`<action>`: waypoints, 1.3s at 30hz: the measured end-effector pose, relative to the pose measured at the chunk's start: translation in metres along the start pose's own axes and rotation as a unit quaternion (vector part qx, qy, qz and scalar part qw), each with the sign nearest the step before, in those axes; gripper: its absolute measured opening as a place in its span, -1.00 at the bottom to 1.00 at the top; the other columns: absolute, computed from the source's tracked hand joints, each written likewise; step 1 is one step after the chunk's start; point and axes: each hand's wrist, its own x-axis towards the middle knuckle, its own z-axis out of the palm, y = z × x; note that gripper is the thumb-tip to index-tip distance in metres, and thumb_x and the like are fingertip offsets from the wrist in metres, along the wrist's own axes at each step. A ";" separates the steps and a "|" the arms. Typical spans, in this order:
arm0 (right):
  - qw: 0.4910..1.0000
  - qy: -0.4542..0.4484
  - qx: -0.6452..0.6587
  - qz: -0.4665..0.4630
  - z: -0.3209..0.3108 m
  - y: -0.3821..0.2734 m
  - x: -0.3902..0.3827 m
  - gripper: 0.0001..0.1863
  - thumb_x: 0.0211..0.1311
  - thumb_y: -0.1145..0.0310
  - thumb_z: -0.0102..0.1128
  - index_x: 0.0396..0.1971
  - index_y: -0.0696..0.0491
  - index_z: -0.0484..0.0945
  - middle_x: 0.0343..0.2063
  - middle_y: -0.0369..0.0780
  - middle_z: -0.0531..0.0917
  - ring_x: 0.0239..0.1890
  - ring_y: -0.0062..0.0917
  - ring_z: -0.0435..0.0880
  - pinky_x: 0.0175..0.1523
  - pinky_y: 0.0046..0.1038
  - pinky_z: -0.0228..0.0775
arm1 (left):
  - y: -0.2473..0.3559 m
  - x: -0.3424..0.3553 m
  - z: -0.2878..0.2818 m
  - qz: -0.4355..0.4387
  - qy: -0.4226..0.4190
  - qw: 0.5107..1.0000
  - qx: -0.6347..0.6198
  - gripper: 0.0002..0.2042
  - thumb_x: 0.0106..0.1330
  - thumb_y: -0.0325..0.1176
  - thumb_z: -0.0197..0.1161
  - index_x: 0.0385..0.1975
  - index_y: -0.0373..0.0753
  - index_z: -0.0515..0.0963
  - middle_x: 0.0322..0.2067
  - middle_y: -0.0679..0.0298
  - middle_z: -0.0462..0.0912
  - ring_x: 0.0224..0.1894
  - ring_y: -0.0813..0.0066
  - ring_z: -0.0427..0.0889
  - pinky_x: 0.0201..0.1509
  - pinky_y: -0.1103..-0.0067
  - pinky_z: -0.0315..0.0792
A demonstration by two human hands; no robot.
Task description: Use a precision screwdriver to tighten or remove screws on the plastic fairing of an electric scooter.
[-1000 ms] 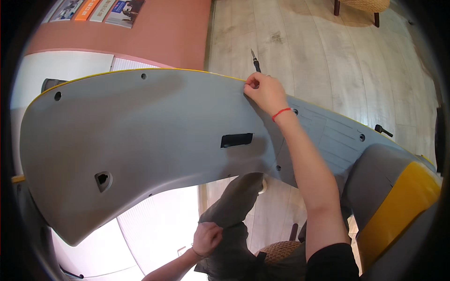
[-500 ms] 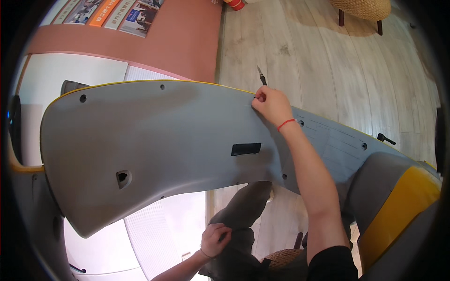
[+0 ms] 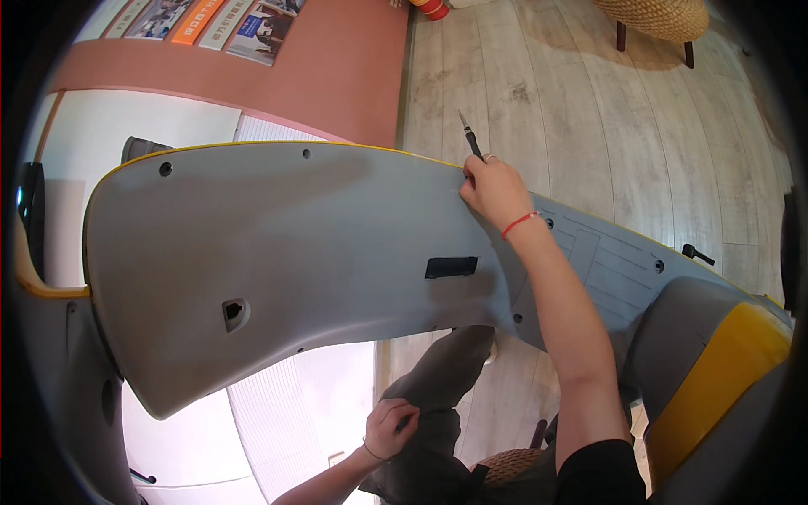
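A big grey curved panel (image 3: 278, 227) with a yellow edge spans the view in front of me. At its far edge my right hand (image 3: 498, 187) is closed, the fingertips bent down onto the panel's surface. A screwdriver (image 3: 470, 139) with a black handle juts out of this hand, its metal tip pointing away from me over the floor. What the fingertips touch is hidden under the hand. My left hand (image 3: 390, 429) rests on my dark-trousered leg, fingers curled; something small and dark shows between them, too little of it to name.
Several screw holes (image 3: 166, 169) dot the panel, along with a black rectangular slot (image 3: 452, 267). A black lever (image 3: 697, 253) sticks out past its right far edge. Grey and yellow bodywork (image 3: 715, 370) rises at the right. A woven stool (image 3: 652, 17) stands on the wooden floor.
The screwdriver shows farther out of my right hand, and the hand has turned slightly on the panel's edge. My left hand stays on the leg. The whole view has shifted a little.
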 end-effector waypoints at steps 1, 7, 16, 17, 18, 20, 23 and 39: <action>1.000 0.011 0.012 0.011 0.003 0.000 -0.001 -0.85 0.01 0.42 0.21 -0.39 0.14 0.56 -0.43 0.01 0.60 -0.37 -0.07 0.64 -0.20 -0.16 0.52 | 0.000 0.001 0.000 0.000 -0.001 1.000 0.002 -0.78 -0.01 -0.60 0.39 -0.35 -0.26 0.57 -0.35 0.16 0.61 -0.34 0.23 0.62 -0.29 0.46 0.52; 0.983 0.011 0.152 0.099 -0.003 0.008 0.000 -0.83 -0.03 0.38 0.26 -0.44 0.15 0.56 -0.43 -0.03 0.64 -0.39 -0.18 0.67 -0.22 -0.29 0.52 | 0.000 0.002 0.000 -0.001 -0.008 1.000 -0.010 -0.78 -0.01 -0.60 0.38 -0.34 -0.27 0.57 -0.35 0.16 0.60 -0.33 0.22 0.62 -0.29 0.46 0.52; 0.933 -0.029 0.318 0.169 -0.029 0.018 0.000 -0.85 0.01 0.39 0.27 -0.41 0.14 0.60 -0.54 -0.26 0.65 -0.47 -0.57 0.63 -0.26 -0.52 0.49 | 0.006 0.003 -0.003 -0.052 0.021 0.998 -0.001 -0.83 0.08 -0.57 0.36 -0.31 -0.26 0.60 -0.33 0.16 0.61 -0.31 0.20 0.63 -0.24 0.42 0.52; 0.920 -0.034 0.349 0.175 -0.032 0.012 -0.001 -0.85 0.02 0.40 0.26 -0.40 0.14 0.60 -0.52 -0.27 0.65 -0.48 -0.58 0.63 -0.27 -0.54 0.49 | 0.007 0.001 -0.003 -0.050 0.022 0.999 0.000 -0.83 0.08 -0.57 0.36 -0.31 -0.26 0.60 -0.33 0.16 0.61 -0.31 0.20 0.63 -0.24 0.42 0.52; 0.921 -0.031 0.349 0.172 -0.035 0.005 -0.003 -0.85 0.02 0.40 0.26 -0.40 0.14 0.60 -0.52 -0.27 0.65 -0.48 -0.58 0.63 -0.27 -0.54 0.49 | 0.006 -0.002 -0.003 -0.040 0.028 0.999 -0.001 -0.84 0.12 -0.57 0.32 -0.29 -0.27 0.60 -0.33 0.14 0.60 -0.28 0.18 0.61 -0.22 0.43 0.52; 0.906 0.007 0.382 0.185 -0.044 -0.023 -0.013 -0.86 0.06 0.44 0.24 -0.38 0.17 0.59 -0.50 -0.28 0.63 -0.49 -0.63 0.60 -0.30 -0.54 0.48 | 0.006 -0.010 -0.004 -0.030 0.039 0.999 0.000 -0.84 0.16 -0.56 0.29 -0.26 -0.28 0.59 -0.32 0.13 0.60 -0.24 0.16 0.60 -0.20 0.43 0.51; 0.867 0.029 0.473 0.154 -0.068 -0.065 -0.036 -0.87 0.08 0.49 0.22 -0.35 0.19 0.58 -0.51 -0.32 0.57 -0.47 -0.65 0.58 -0.31 -0.56 0.47 | 0.011 -0.010 0.007 -0.028 0.055 0.998 -0.017 -0.91 0.30 -0.50 0.21 -0.24 -0.29 0.57 -0.33 0.14 0.61 -0.31 0.27 0.62 -0.24 0.52 0.50; 0.951 -0.167 0.258 0.033 -0.149 -0.277 -0.341 -0.82 0.08 0.49 0.32 -0.27 0.05 0.63 -0.41 -0.32 0.66 -0.38 -0.70 0.58 -0.26 -0.64 0.41 | 0.116 -0.095 -0.026 -0.286 -0.053 0.428 -0.856 -0.73 0.44 -0.21 -0.13 -0.03 -0.14 0.45 -0.15 0.34 0.55 -0.12 0.51 0.53 0.00 0.54 0.43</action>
